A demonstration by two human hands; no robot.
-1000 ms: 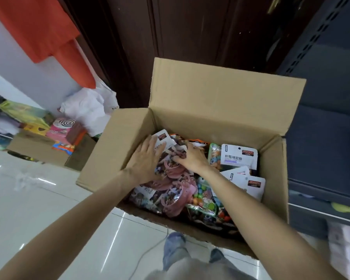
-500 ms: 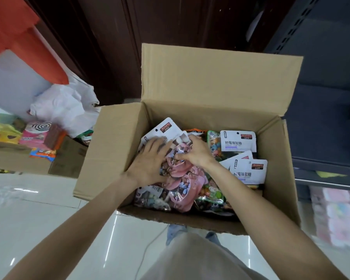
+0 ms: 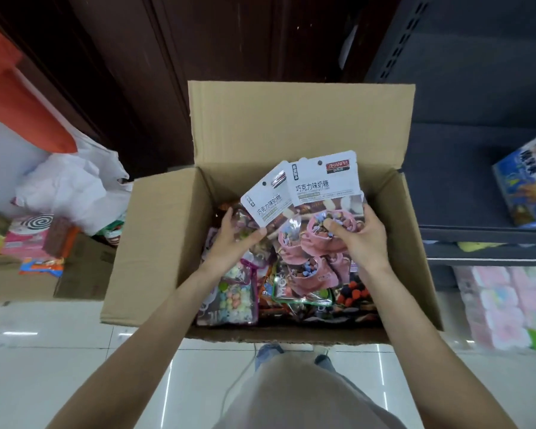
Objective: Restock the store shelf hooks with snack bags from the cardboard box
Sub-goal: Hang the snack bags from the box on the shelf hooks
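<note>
Glossy pale tiled floor (image 3: 59, 360) below, streaked with light reflections; dark wooden panelling (image 3: 198, 51) at the far side, dark metal store shelf (image 3: 464, 236) at the right. Open cardboard box (image 3: 155, 249) at centre, far flap (image 3: 300, 122) upright, left flap folded outward, plain corrugated brown, walls straight and square. Free floor on the near side and to the near left of the box; right wall of the box close against the shelf. Inside, a loose heap of shiny plastic snack bags (image 3: 239, 298), colourful and crinkled. Above the heap, raised level with the far rim, two snack bags with white card headers: left bag (image 3: 268, 196) tilted leftward, right bag (image 3: 324, 187) nearly upright, overlapping at the inner edges, punched hole near each top. Left hand (image 3: 229, 243) pinching the left bag's lower edge, thumb on front. Right hand (image 3: 361, 239) curled round the right bag's lower right side, thumb pressed on the clear pouch of pink and dark sweets. At the far left, crumpled white plastic bag (image 3: 72, 187), orange fabric (image 3: 19, 97), a second low box of packets (image 3: 28, 274). On the shelf, blue printed carton (image 3: 523, 187); below, soft pink packs (image 3: 505, 305).
</note>
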